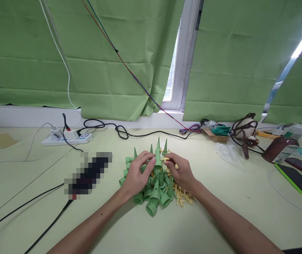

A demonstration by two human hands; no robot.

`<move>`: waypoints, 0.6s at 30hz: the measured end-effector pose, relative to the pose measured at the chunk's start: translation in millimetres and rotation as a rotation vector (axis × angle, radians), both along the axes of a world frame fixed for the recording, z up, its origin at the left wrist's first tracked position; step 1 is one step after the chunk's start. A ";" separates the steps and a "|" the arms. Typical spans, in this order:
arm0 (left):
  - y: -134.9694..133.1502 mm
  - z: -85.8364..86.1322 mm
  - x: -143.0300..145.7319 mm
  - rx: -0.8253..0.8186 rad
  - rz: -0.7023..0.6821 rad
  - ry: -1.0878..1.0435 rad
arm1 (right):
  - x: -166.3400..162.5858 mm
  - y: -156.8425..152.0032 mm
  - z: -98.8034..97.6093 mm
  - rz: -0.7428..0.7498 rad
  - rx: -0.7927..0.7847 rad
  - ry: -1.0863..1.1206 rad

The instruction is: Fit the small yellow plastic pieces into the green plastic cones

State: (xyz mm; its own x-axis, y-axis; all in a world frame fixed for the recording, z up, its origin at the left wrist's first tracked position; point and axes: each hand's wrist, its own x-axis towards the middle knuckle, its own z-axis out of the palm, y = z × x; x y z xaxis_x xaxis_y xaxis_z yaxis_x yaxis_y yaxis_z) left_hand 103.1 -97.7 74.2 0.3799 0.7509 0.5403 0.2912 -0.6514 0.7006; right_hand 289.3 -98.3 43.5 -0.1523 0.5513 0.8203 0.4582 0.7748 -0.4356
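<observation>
A heap of green plastic cones (155, 192) lies on the pale table (167, 233), mixed with small yellow pegs (184, 197). My left hand (136, 174) is closed round one green cone (157, 155), holding it upright above the heap. My right hand (181, 171) pinches a small yellow peg (165, 159) right beside that cone's side. Both hands hover over the heap, nearly touching each other.
A white power strip (67, 137) with black cables sits at the back left, and a blurred dark object (89, 174) lies left of the heap. At right are a phone in a green case (297, 180), a brown case (276, 148), a bag with straps (245, 130) and clutter. Green curtains hang behind.
</observation>
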 end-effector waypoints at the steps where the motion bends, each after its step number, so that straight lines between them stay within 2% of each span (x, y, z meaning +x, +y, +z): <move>1: 0.1 -0.7 -0.2 0.013 -0.005 0.004 | 0.3 0.2 -0.3 -0.004 -0.005 -0.005; 8: -0.4 -6.6 0.6 0.152 -0.011 0.024 | 0.6 -1.5 0.8 -0.015 -0.011 -0.067; 18: 2.2 -11.2 0.6 0.258 -0.011 0.051 | 0.0 -3.2 1.0 -0.019 -0.052 -0.108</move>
State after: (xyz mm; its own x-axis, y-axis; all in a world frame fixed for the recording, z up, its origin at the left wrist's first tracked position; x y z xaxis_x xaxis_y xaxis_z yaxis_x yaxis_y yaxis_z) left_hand 103.7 -95.5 63.0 0.4190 0.5869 0.6929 0.3143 -0.8096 0.4957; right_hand 289.3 -101.5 44.5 -0.2267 0.5961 0.7703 0.5192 0.7431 -0.4222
